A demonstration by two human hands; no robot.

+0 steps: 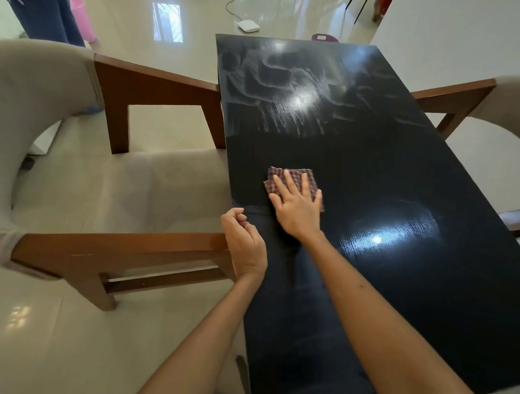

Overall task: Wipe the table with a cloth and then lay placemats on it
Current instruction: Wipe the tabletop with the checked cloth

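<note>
A long, glossy black table (401, 178) runs away from me, with pale wet smear marks across its far half. A folded purple checked cloth (286, 175) lies near the table's left edge. My right hand (296, 207) presses flat on the cloth with straight, spread fingers. My left hand (245, 243) hovers at the table's left edge just beside it, fingers loosely curled and holding nothing. No placemats are in view.
A cushioned wooden armchair (111, 191) stands tight against the table's left side, another chair (474, 104) at the right. On the shiny floor beyond lie a white device with a cable (248, 26) and a pink bucket (82, 16); a person's legs (44, 9) stand at top left.
</note>
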